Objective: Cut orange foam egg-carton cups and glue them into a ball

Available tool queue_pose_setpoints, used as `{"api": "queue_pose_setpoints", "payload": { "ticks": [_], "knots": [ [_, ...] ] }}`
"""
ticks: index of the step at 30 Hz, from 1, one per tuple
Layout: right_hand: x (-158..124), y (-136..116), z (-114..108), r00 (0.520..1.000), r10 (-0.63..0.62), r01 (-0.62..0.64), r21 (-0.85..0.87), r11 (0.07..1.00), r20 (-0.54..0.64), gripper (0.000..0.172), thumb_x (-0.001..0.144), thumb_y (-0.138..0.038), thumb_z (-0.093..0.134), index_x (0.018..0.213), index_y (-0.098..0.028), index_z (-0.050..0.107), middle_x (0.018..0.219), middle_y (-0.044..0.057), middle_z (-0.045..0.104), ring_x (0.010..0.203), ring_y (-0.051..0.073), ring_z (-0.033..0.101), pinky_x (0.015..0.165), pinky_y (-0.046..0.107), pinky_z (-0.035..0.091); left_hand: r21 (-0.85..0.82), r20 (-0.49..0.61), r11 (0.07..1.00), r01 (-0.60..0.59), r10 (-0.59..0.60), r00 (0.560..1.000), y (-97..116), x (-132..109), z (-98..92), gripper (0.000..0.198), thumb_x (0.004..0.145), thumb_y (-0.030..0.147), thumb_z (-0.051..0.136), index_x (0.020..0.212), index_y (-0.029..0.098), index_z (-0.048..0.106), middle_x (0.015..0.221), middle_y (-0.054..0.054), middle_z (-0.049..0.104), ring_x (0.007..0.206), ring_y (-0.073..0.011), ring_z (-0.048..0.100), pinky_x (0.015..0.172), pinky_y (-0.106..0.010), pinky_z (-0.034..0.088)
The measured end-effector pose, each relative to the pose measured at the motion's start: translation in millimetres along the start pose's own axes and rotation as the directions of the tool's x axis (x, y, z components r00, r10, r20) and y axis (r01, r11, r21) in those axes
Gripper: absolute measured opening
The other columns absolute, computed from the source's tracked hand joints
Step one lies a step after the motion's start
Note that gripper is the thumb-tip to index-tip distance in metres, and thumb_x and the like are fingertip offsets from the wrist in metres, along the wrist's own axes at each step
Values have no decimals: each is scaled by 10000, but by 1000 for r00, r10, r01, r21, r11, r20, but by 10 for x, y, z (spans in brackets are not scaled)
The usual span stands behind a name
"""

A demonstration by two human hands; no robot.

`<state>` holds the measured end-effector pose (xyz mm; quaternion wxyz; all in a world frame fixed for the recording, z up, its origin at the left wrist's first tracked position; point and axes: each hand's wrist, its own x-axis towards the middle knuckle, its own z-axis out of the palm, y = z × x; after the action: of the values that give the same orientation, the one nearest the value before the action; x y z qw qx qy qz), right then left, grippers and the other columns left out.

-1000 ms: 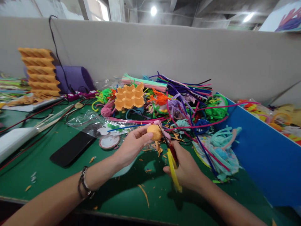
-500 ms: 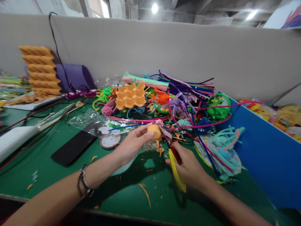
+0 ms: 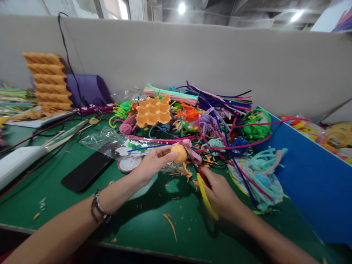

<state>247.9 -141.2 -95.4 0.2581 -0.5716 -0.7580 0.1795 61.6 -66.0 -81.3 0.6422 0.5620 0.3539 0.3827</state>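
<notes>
Between the thumb and fingers of my left hand is a small round orange cup cut from an egg carton, its rounded face toward me. My right hand is closed round the handles of a pair of scissors with yellow and red grips. The dark blades lie against the right edge of the cup; whether they are fully together I cannot tell. Just behind the cup lies a pink rolled pipe cleaner piece. Orange carton scraps are scattered on the green table below.
A piece of orange egg carton rests on a heap of coloured pipe cleaners at the back. A black phone-like slab lies left, under clear plastic. A blue board borders the right side; a grey partition stands behind.
The orange cup has turned slightly in my left hand and shows more of its round face. The scissors have shifted only a little with my right hand.
</notes>
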Motion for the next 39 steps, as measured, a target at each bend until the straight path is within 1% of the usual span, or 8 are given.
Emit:
{"api": "queue_pose_setpoints", "payload": {
  "ticks": [4, 7, 11, 20, 28, 32, 36, 39],
  "knots": [
    [4, -26, -21, 999, 35, -37, 53, 998, 41, 224, 829, -383, 401, 691, -212, 360, 611, -20, 486, 529, 116, 408, 508, 227, 299, 23, 21, 1000, 3, -4, 1000, -25, 25, -22, 511, 597, 485, 681, 979, 146, 669, 947, -81, 698, 886, -233, 613, 754, -292, 441],
    [-2, -26, -14, 996, 57, -60, 54, 997, 67, 271, 746, -437, 523, 728, -207, 382, 604, -39, 474, 513, 104, 372, 485, 222, 275, 45, 15, 999, 6, -7, 1000, 10, 20, -3, 493, 581, 446, 701, 979, 157, 666, 992, -70, 687, 898, -223, 610, 747, -276, 448],
    [-21, -18, -13, 993, 54, -57, 25, 998, 103, 375, 670, -495, 606, 755, -202, 388, 609, -45, 468, 522, 104, 360, 494, 226, 277, 86, 47, 996, 33, -37, 998, 89, -5, 39, 352, 530, 360, 736, 813, 156, 690, 945, -55, 696, 857, -217, 620, 711, -270, 467],
    [-15, -67, -144, 998, 3, -2, -16, 1000, 59, 364, 758, -529, 489, 662, -206, 352, 548, -52, 395, 484, 91, 314, 452, 212, 224, 140, 208, 990, 1, -30, 978, 169, 22, -21, 319, 588, 337, 689, 859, 169, 683, 873, -38, 708, 807, -183, 630, 752, -273, 463],
    [3, -43, -104, 997, -47, 41, 110, 993, 57, 380, 821, -504, 401, 598, -203, 334, 491, -60, 352, 463, 80, 291, 434, 204, 234, 184, 230, 983, 4, -47, 972, 208, 34, -140, 276, 585, 346, 705, 815, 195, 715, 804, -39, 714, 743, -198, 628, 690, -270, 451],
    [13, -16, -73, 999, -51, 52, 218, 975, -10, 388, 810, -517, 402, 594, -202, 335, 502, -59, 343, 467, 76, 294, 429, 204, 241, 138, 214, 990, 22, -51, 976, 187, 27, -190, 329, 561, 369, 731, 841, 199, 710, 934, -61, 699, 843, -221, 618, 738, -285, 446],
    [8, 17, -53, 998, 29, -5, 365, 931, -60, 367, 811, -550, 338, 669, -211, 348, 547, -57, 326, 473, 87, 309, 431, 214, 265, 55, 155, 997, 48, -56, 986, 167, -4, -154, 421, 536, 422, 746, 870, 169, 700, 985, -92, 681, 924, -243, 591, 816, -311, 420],
    [-5, 31, -46, 1000, 3, 5, 303, 953, -24, 371, 746, -568, 416, 792, -202, 373, 614, -41, 383, 520, 104, 330, 458, 226, 293, -66, 83, 998, 23, -18, 996, 141, -19, -66, 472, 517, 475, 742, 857, 151, 695, 913, -81, 693, 901, -236, 585, 841, -313, 398]
  ]
}}
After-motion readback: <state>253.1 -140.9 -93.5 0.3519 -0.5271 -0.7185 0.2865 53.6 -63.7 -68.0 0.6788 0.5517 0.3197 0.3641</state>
